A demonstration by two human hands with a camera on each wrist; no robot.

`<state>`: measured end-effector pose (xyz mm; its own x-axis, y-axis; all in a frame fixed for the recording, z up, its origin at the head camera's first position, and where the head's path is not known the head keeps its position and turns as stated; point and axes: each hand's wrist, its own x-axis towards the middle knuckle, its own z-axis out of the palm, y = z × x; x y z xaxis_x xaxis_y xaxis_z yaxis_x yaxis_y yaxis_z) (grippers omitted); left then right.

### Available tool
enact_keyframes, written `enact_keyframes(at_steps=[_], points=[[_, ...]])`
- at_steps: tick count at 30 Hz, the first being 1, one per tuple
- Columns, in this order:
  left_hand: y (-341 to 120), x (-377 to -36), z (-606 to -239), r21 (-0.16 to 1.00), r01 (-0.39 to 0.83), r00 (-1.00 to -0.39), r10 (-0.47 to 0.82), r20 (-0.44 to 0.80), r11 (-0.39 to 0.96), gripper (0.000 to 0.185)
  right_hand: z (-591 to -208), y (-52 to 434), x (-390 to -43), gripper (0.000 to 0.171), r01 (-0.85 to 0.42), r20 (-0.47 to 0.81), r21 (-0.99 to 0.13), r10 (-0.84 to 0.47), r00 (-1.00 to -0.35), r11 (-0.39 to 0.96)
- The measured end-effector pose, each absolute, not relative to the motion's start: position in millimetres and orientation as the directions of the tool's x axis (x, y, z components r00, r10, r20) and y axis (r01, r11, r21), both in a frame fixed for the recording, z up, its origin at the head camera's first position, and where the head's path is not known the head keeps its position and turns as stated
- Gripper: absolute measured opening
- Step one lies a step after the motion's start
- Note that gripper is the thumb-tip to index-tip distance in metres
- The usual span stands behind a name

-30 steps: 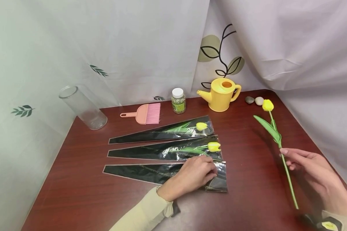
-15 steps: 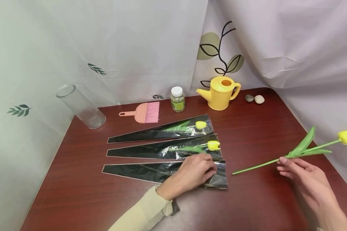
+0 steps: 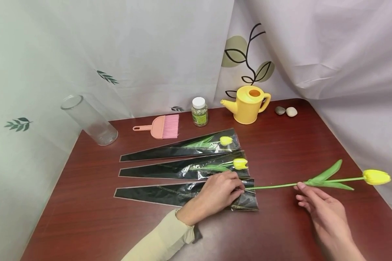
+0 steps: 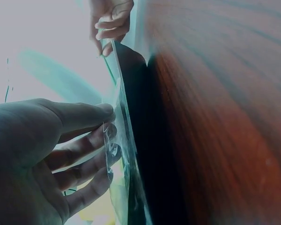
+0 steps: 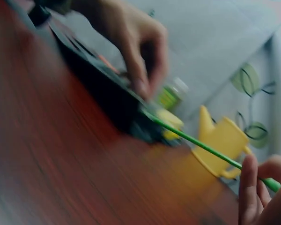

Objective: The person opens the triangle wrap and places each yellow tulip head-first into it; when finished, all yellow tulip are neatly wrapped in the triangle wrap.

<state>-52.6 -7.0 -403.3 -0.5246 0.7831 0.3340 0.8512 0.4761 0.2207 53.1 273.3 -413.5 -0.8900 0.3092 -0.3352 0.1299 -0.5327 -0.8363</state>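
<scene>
My right hand [image 3: 323,210] pinches a yellow artificial tulip [image 3: 376,177] by its stem, just below the green leaves. The flower points right, and the stem's lower end reaches the wide mouth of the nearest black-backed clear flower sleeve [image 3: 144,192]. Over that mouth is my left hand [image 3: 217,192], which in the left wrist view pinches the clear film [image 4: 107,140] away from the dark backing between thumb and fingers. Behind it lie a middle sleeve [image 3: 157,172] and a far sleeve [image 3: 157,153], each with a yellow tulip inside. The stem's tip is hidden by my left hand.
Along the back stand a clear glass cylinder vase [image 3: 93,121], a pink brush [image 3: 158,127], a white-capped jar [image 3: 200,113] and a yellow watering can [image 3: 247,106]. A dark pebble [image 3: 280,110] and a white one [image 3: 291,111] lie at the back right.
My right hand has turned the tulip from upright to lying sideways, bloom to the right, then moved it left so its stem end meets the nearest sleeve. My left hand has stayed in place.
</scene>
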Motion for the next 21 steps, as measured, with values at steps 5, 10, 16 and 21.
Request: enact_keyframes(at_steps=[5, 10, 16, 21], points=[[-6.2, -52.5, -402.6, 0.232, 0.843, -0.537, 0.775, 0.333, 0.485, 0.006, -413.1, 245.0, 51.0, 0.012, 0.207, -0.409, -0.832, 0.317, -0.855, -0.515], [-6.1, -52.4, -402.2, 0.223, 0.847, -0.531, 0.763, 0.369, 0.482, 0.006, -414.0, 219.7, 45.0, 0.011, 0.327, -0.496, -0.825, 0.313, -0.81, -0.462], [-5.9, -52.0, -400.9, 0.228, 0.848, -0.529, 0.756, 0.385, 0.478, 0.006, -414.8, 198.2, 40.0, 0.008, 0.418, -0.548, -0.809, 0.27, -0.792, -0.414], [-5.6, -51.1, -400.0, 0.221, 0.848, -0.53, 0.759, 0.378, 0.482, 0.006, -414.5, 189.6, 39.5, 0.007, 0.47, -0.589, -0.777, 0.217, -0.779, -0.42]])
